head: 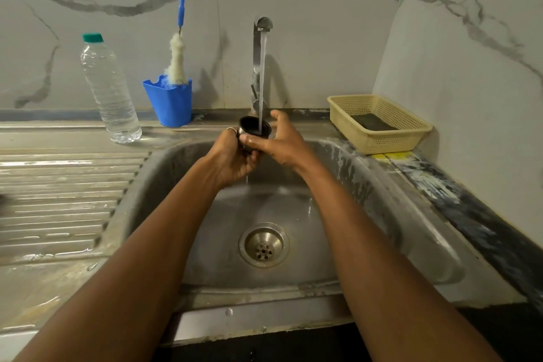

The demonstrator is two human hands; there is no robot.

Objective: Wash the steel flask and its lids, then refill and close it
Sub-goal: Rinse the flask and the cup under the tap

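Note:
A small dark cup-shaped lid (255,126) sits upright under the running stream from the steel tap (262,27), above the sink basin (367,214). My left hand (232,160) grips the lid from below and from the left, fingers curled around it. My right hand (280,141) holds its right side with the thumb across the front and the fingers spread behind it. Water falls into the lid's open top and drips below my hands. The steel flask itself is out of sight.
A clear plastic bottle with a green cap (110,88) stands on the left counter. Beside it a blue cup (170,103) holds a blue-handled white bottle brush (177,62). A beige basket (379,123) sits at the right. The ribbed drainboard (64,197) lies left; the drain (263,245) is below.

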